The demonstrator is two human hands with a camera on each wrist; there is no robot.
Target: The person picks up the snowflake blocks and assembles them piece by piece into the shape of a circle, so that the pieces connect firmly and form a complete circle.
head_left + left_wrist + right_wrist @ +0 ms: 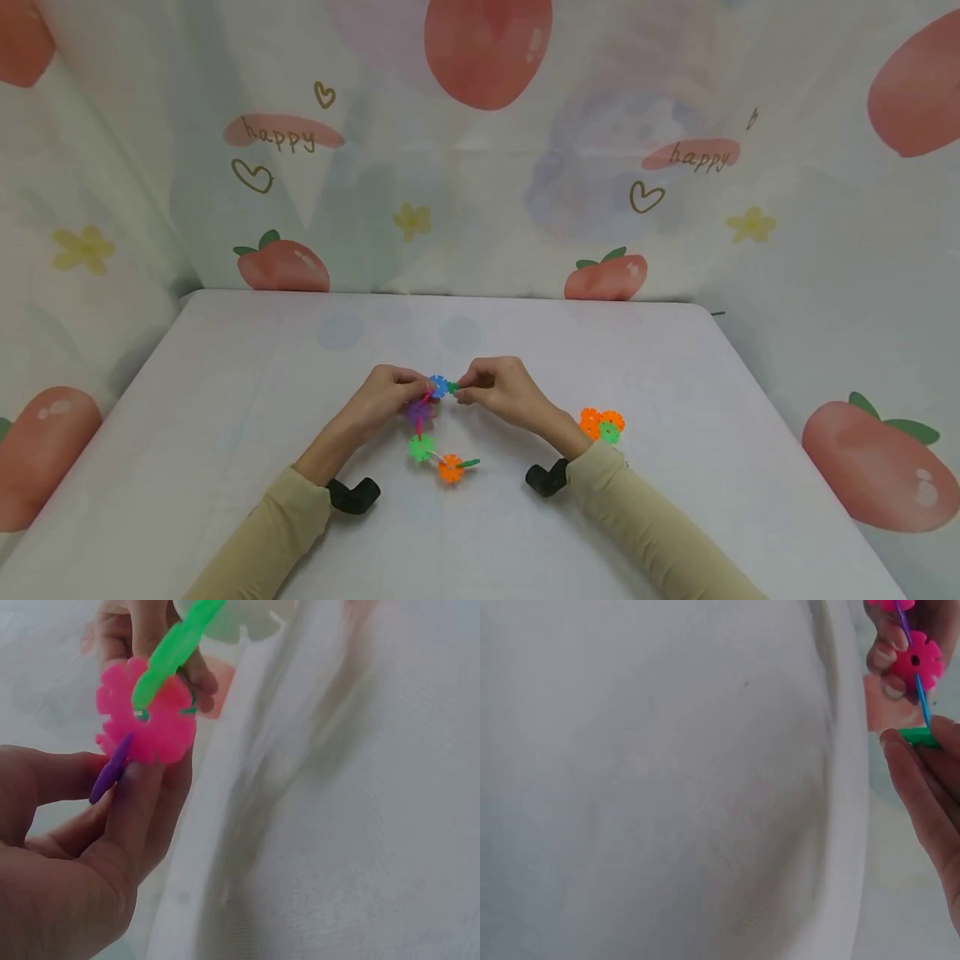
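A chain of notched plastic snowflake discs hangs between the two hands over the table. My left hand (pixel 382 402) grips the chain by its upper part, around the purple disc (pixel 419 411). In the left wrist view, a pink disc (pixel 169 724) shows just above its fingers. Between thumb and fingers, my right hand (pixel 504 390) pinches a green disc (pixel 918 736) against the edge of the blue disc (pixel 438 386) at the chain's top. Lower down, the chain continues through a bright green disc (pixel 422 448) and an orange disc (pixel 451 468) to a darker green disc (pixel 469 463).
Loose orange discs (pixel 590 421) and a green one (pixel 609 432) lie together on the white tabletop (pixel 660 358), right of the right wrist. Black wrist devices (pixel 356 496) stick out inward from both sleeves. A printed cloth (pixel 480 167) stands behind the table.
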